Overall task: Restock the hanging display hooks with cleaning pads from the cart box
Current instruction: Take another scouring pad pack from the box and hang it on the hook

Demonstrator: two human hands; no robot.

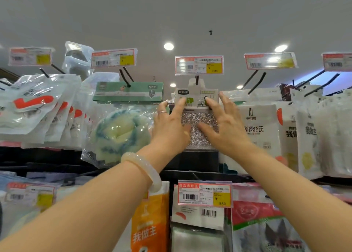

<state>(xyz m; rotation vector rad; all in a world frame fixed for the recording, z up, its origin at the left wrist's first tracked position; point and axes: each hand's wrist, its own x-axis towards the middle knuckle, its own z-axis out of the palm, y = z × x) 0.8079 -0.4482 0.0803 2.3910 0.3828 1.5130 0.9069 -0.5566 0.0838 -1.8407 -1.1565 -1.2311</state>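
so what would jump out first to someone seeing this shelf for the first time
Dead centre, both hands press flat on a silver mesh cleaning pad hanging from its hook under a price tag: the left hand on its left side, the right hand on its right, fingers spread over the card header. Just left of them hangs a big blue-and-white bath sponge in clear wrap. A pale bangle circles the left wrist.

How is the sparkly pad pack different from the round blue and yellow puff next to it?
The silver pad pack is flat, rectangular and glittery; the bath puff is round, fluffy, and blue and yellowish. Both hands, left hand and right hand, touch the pad pack; nobody touches the puff. Both hang from hooks with card headers.
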